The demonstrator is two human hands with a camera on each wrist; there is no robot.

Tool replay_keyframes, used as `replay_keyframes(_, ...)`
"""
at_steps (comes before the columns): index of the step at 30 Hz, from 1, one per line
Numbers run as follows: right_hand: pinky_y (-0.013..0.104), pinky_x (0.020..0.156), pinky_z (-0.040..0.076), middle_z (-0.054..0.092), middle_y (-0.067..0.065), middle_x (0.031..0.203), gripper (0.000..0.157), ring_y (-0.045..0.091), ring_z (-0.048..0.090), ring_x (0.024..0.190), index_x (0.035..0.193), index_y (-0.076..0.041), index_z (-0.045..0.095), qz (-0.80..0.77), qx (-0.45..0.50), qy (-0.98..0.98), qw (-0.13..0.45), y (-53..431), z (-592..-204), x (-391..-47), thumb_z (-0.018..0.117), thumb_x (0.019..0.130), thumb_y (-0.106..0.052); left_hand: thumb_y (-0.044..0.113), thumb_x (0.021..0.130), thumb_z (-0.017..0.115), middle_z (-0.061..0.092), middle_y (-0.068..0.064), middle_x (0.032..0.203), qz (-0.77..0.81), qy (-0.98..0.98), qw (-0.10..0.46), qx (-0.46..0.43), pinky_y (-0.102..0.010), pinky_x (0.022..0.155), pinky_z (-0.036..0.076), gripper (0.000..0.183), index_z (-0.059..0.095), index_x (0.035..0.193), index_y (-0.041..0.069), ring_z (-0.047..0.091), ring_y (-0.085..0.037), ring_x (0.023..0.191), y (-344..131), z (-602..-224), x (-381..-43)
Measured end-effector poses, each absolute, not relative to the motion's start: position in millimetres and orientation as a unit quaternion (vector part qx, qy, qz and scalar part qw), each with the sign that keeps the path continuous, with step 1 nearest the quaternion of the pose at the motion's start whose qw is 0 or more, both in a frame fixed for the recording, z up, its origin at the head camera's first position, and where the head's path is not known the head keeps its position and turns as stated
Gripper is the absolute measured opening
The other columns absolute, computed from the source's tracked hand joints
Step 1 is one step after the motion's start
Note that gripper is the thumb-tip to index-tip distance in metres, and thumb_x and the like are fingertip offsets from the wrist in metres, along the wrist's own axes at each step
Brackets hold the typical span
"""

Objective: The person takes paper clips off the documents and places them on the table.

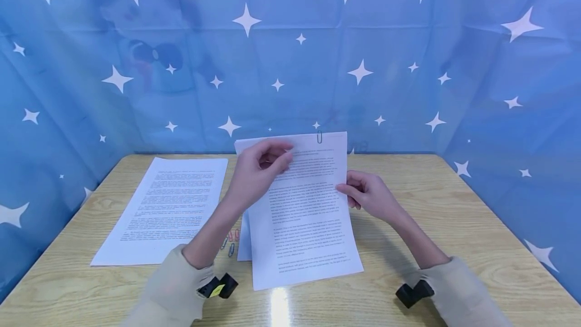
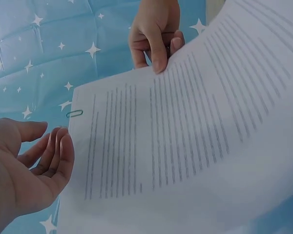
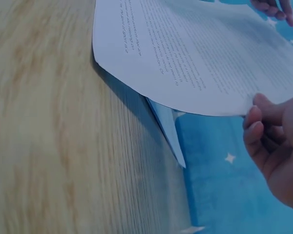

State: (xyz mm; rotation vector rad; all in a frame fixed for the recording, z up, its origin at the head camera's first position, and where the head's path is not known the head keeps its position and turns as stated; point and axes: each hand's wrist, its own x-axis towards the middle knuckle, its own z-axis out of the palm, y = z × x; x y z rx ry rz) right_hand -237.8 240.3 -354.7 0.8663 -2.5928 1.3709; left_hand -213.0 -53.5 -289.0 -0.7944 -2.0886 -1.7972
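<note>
My right hand pinches the right edge of printed sheets between thumb and fingers, holding them raised and tilted above the table. A dark green paper clip sits on their top edge, right of the middle; it also shows in the left wrist view as a paper clip. My left hand is in front of the sheets' upper left part. In the left wrist view, that left hand has loosely bent fingers near the clipped edge, thumb apart from them, nothing between.
A stack of printed paper lies on the left of the wooden table. Several pink and blue paper clips lie between it and the raised sheets. Beneath those sheets shows more white paper. Behind the table hangs a blue star-patterned cloth.
</note>
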Motion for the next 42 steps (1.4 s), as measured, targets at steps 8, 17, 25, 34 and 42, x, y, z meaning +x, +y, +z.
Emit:
replay_keyframes(8,0.027,0.045,0.04,0.055,0.002,0.063,0.006,0.021,0.049,0.05,0.104,-0.008,0.068,0.446,0.289,-0.846,0.051,239,-355,-237,0.062,0.101,-0.01,0.008,0.099,0.065,0.068,-0.022,0.093,-0.629,-0.708,0.144,-0.287,-0.042,0.072,0.057,0.025,0.068,0.122,-0.002,0.065,-0.042,0.08,-34,-286,-218)
replay_keyframes(17,0.027,0.046,0.04,0.055,0.003,0.063,0.007,0.025,0.05,0.051,0.104,-0.008,0.068,0.443,0.293,-0.845,0.053,238,-355,-237,0.062,0.101,-0.01,0.008,0.1,0.064,0.069,-0.018,0.093,-0.644,-0.695,0.14,-0.287,-0.033,0.074,0.058,0.029,0.064,0.127,-0.001,0.068,-0.036,0.08,-21,-286,-223)
replay_keyframes(25,0.026,0.045,0.038,0.055,0.001,0.063,0.006,0.027,0.05,0.051,0.102,-0.011,0.068,0.427,0.293,-0.853,0.063,237,-357,-237,0.062,0.102,-0.012,0.011,0.101,0.062,0.068,-0.016,0.089,-0.646,-0.692,0.13,-0.293,-0.035,0.072,0.059,0.026,0.065,0.124,-0.002,0.067,-0.039,0.078,-16,-285,-224)
replay_keyframes(34,0.026,0.044,0.039,0.054,0.0,0.062,0.005,0.03,0.05,0.05,0.098,-0.01,0.067,0.423,0.299,-0.853,0.068,236,-357,-235,0.063,0.101,-0.01,0.011,0.1,0.065,0.067,-0.018,0.079,-0.633,-0.701,0.133,-0.3,-0.035,0.064,0.057,0.012,0.068,0.108,0.004,0.065,-0.038,0.068,-16,-287,-222)
replay_keyframes(42,0.026,0.044,0.039,0.054,0.002,0.061,0.007,0.032,0.049,0.05,0.098,-0.008,0.067,0.427,0.297,-0.852,0.063,236,-357,-236,0.062,0.101,-0.01,0.015,0.098,0.069,0.067,-0.019,0.077,-0.612,-0.717,0.148,-0.301,-0.035,0.06,0.056,0.009,0.07,0.1,0.006,0.065,-0.034,0.065,-15,-288,-222)
